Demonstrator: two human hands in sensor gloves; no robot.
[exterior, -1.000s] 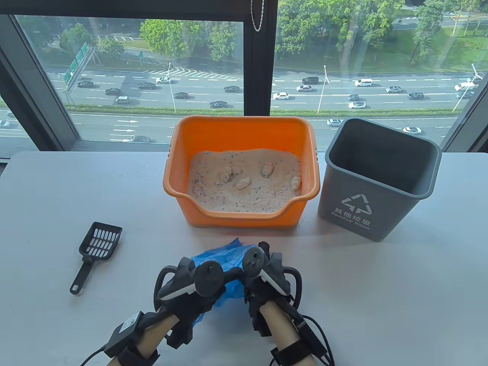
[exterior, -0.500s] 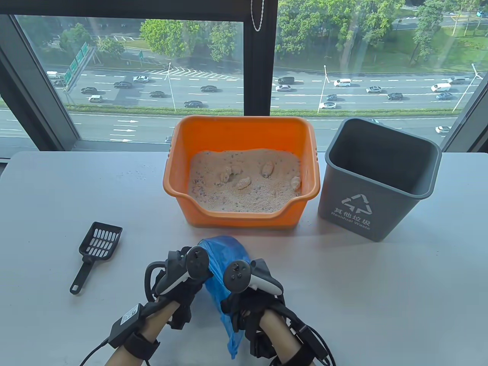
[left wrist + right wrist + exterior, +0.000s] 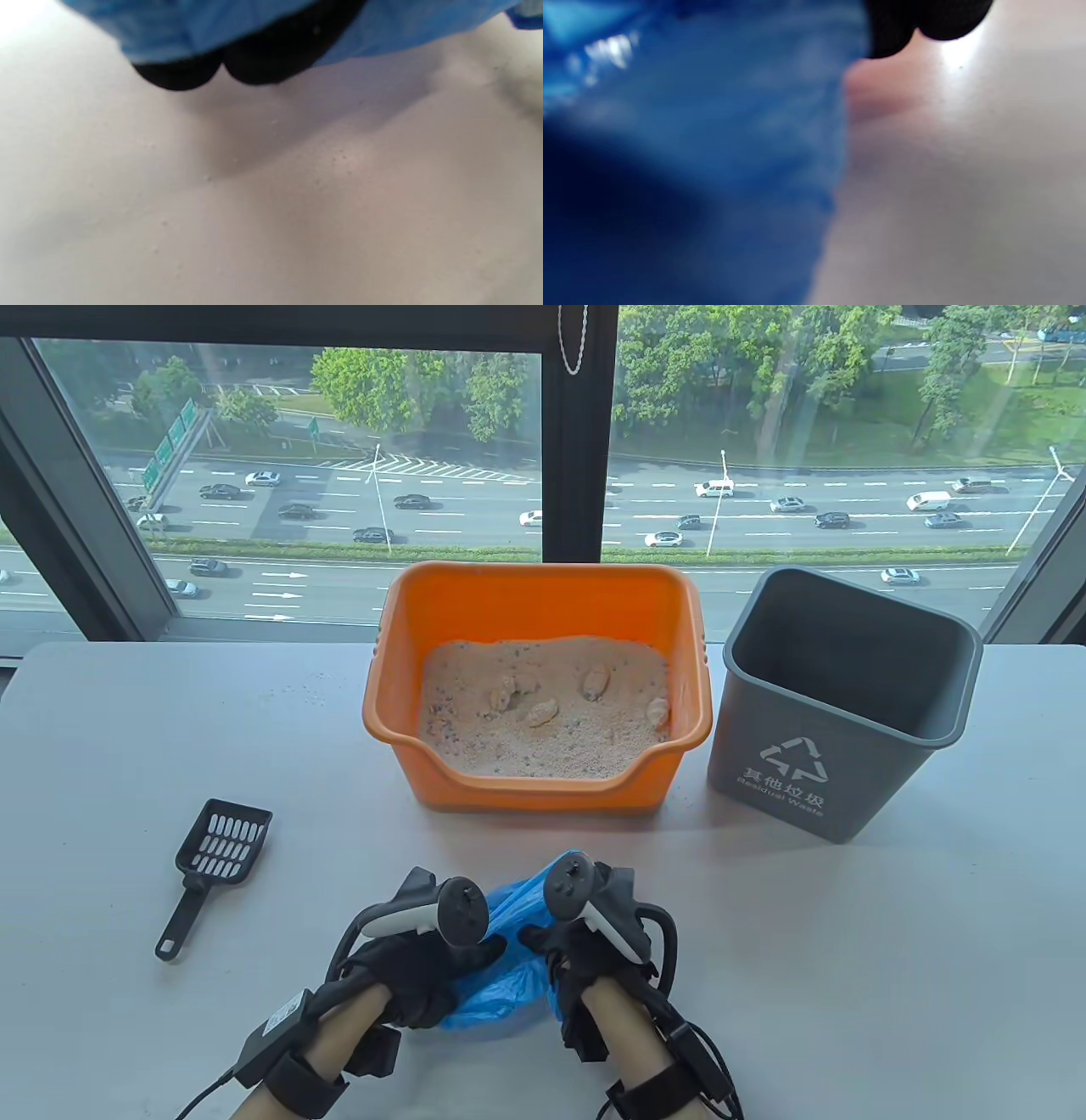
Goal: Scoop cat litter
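Table view shows my left hand and my right hand close together near the front edge of the white surface, both holding a crumpled blue plastic bag between them. Beyond them the orange litter box sits with clumps in its cat litter, the grey bin just beside it on my right and the black slotted scoop lying untouched, well off to my left.

The grey bin reads "其他垃圾 Residual Waste" under a recycling triangle.
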